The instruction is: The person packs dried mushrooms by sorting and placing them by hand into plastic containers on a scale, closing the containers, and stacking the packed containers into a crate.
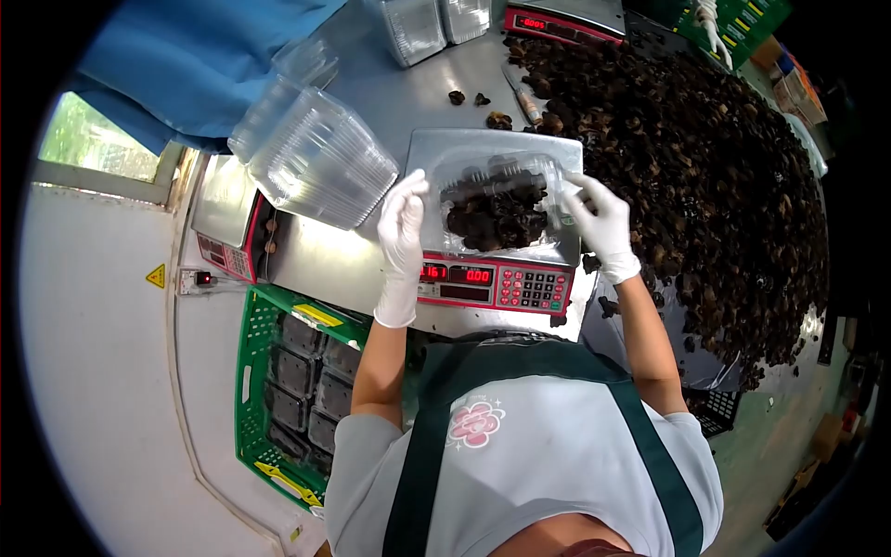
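Note:
A clear plastic box [464, 243] holding dark, wrinkled mushroom pieces [497, 212], which look like wood ear, sits on the metal pan of a red digital scale [492, 290]. My left hand [402, 232], in a white glove, is at the pan's left edge beside the box; its fingers point up, slightly bent, with no object visible in them. At the box's upper right edge is my gloved right hand [603, 223], thumb and fingertips around the clear plastic. Glare on the plastic hides the exact contact.
Loose mushrooms [705, 195] heap across the right side. A knife [524, 97] lies beyond the scale. Nested clear boxes [320, 158] stand at left, near another scale [225, 232]. A green crate [251, 371] below holds packed boxes. Another person's gloved hand [710, 28] shows at top right.

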Action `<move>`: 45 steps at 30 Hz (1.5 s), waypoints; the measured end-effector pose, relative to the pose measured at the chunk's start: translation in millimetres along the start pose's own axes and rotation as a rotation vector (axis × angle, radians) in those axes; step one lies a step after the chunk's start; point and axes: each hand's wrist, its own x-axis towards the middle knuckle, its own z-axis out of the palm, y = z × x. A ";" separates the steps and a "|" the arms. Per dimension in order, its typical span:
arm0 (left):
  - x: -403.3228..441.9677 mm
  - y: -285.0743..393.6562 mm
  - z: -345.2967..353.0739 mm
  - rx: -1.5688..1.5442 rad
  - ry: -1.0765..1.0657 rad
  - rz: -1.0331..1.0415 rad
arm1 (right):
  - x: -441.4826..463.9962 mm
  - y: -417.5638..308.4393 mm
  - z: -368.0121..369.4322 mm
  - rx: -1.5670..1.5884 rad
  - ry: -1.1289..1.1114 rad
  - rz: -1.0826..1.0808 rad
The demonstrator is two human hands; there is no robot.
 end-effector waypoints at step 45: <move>-130.8 -8.4 -62.6 0.479 0.055 0.367 | -65.2 -32.5 18.7 -0.167 -0.067 -0.874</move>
